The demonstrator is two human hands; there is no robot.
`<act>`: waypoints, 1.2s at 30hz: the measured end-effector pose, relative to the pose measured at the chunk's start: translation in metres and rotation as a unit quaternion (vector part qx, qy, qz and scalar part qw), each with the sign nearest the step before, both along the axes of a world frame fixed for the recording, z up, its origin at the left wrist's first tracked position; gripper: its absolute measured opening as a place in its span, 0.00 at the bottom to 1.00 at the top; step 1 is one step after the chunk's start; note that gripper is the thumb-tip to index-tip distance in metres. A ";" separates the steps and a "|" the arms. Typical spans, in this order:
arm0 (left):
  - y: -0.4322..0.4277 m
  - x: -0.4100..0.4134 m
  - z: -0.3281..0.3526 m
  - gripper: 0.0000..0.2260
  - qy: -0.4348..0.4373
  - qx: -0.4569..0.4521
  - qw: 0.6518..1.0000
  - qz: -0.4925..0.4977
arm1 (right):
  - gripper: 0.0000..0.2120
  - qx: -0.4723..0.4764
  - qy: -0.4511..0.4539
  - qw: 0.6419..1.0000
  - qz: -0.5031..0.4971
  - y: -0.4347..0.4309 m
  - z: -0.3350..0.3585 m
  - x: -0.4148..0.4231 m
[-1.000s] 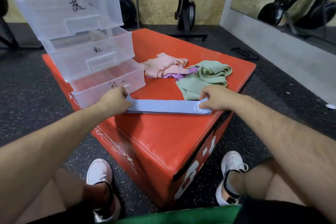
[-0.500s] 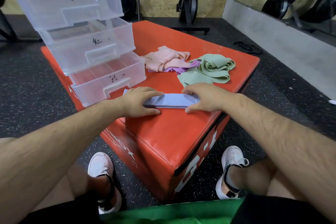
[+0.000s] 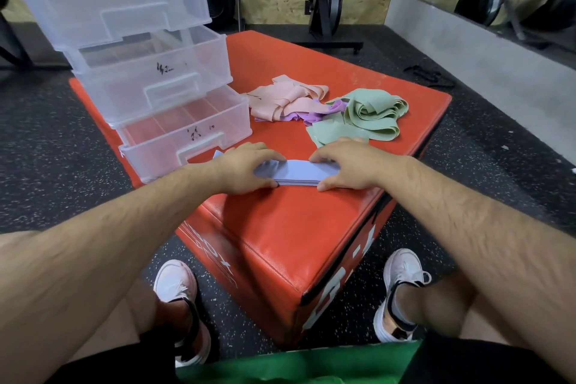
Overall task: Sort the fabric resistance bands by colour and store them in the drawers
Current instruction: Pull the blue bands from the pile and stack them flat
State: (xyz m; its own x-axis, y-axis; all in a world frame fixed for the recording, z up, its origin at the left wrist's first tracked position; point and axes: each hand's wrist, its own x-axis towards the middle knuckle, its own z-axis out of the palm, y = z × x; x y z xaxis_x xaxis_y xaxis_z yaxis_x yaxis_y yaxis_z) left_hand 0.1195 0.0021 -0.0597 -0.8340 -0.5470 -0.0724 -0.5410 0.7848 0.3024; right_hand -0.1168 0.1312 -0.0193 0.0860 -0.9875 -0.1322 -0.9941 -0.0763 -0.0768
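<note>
We have the folded light-blue fabric resistance band (image 3: 297,172) lying on the near part of the red padded box (image 3: 280,227), its long axis running left to right. Our left hand (image 3: 246,168) presses its left end and our right hand (image 3: 349,167) its right end, fingers laid flat, neither gripping. The clear plastic drawers (image 3: 174,134) stand just far-left of it, so the left hand is nearer.

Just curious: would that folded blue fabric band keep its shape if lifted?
Probably not: the folded blue fabric band looks thin and soft, so it would likely flop open. Likely light too; the green fabric bands lie in limp coils.
</note>
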 end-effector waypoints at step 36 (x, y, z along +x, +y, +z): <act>0.028 -0.040 0.016 0.23 0.002 0.027 0.998 -0.051 | 0.12 0.061 -0.313 0.869 -0.378 0.054 0.047 -0.066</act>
